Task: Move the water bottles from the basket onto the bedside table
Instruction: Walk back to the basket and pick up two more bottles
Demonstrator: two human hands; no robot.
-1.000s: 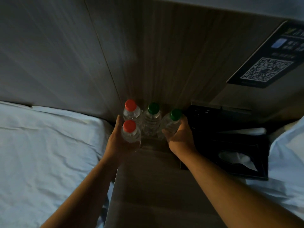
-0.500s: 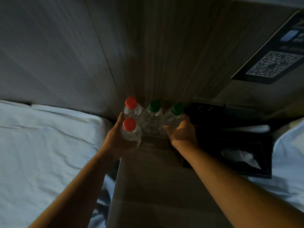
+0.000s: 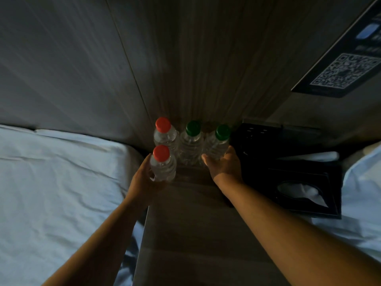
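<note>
Four clear water bottles stand at the back of the wooden bedside table (image 3: pixel 191 223), close to the wall. My left hand (image 3: pixel 144 178) grips the front red-capped bottle (image 3: pixel 162 166) from the left, with the bottle upright on the table's left edge. Behind it stands a second red-capped bottle (image 3: pixel 165 135), and beside that a green-capped bottle (image 3: pixel 190 145). My right hand (image 3: pixel 223 168) curls round the lower part of the right green-capped bottle (image 3: pixel 217 143), thumb in front, fingers on its right side. No basket is in view.
A black tissue box (image 3: pixel 299 186) and a black panel (image 3: pixel 255 137) fill the table's right side, touching my right forearm's side. White bedding (image 3: pixel 57 182) lies left of the table and more at far right. A QR-code sign (image 3: pixel 346 73) hangs on the wood wall.
My right hand has slipped lower and back on the green-capped bottle, so more of the bottle shows. The left hand and its red-capped bottle have hardly moved.
</note>
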